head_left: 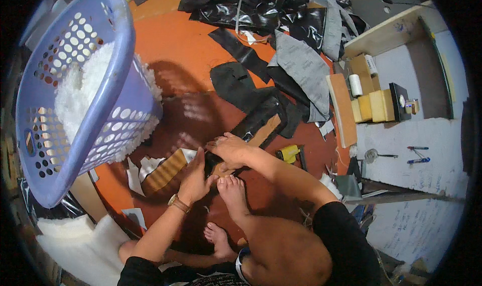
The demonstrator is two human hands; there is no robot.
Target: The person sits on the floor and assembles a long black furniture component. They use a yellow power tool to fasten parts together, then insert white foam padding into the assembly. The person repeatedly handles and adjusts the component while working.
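Observation:
I sit on an orange-red floor (181, 45). My left hand (195, 178), with a watch at the wrist, lies flat on a padded tan-and-black piece (165, 171) in front of my bare foot (232, 190). My right hand (230, 150) presses down on the dark end of the same piece, fingers curled over its edge. A strip of black material with a tan wooden backing (262, 128) runs away from my right hand toward the upper right.
A lilac perforated laundry basket (75, 95) full of white stuffing stands at the left. Black sheets (251, 7) and grey fabric (301, 67) lie at the top. A yellow tool (290, 153) rests at the right. Wooden blocks (374, 105) and white foam (83, 246) sit nearby.

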